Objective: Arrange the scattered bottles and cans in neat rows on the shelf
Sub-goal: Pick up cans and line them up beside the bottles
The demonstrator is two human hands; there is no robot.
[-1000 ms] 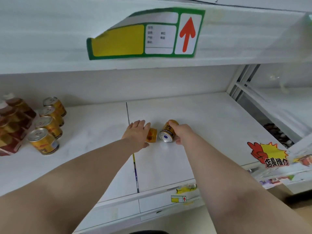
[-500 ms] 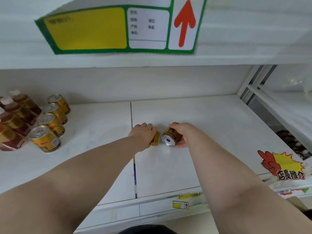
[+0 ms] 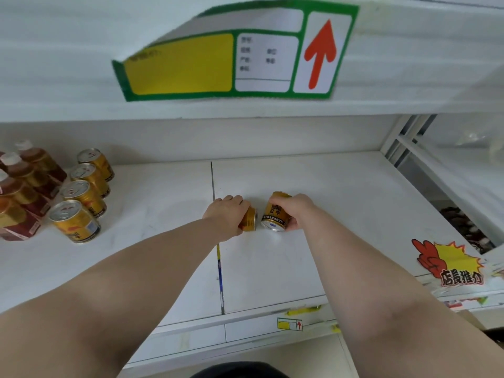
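Two gold cans lie on their sides in the middle of the white shelf. My left hand is closed over the left gold can, which is mostly hidden under my fingers. My right hand grips the right gold can from above, its silver base tilted toward me. At the far left, a row of several upright gold cans runs front to back, next to several brown tea bottles with white caps.
A green and yellow price tag with a red arrow hangs from the upper shelf's edge. A red and yellow promo sticker sits at the front right. A dark seam divides the shelf boards. White rack posts stand at the right.
The head camera shifted and tilted, so the view moved slightly. Both hands stay on their cans; the right can has tipped more upright, and my left hand covers its can further.
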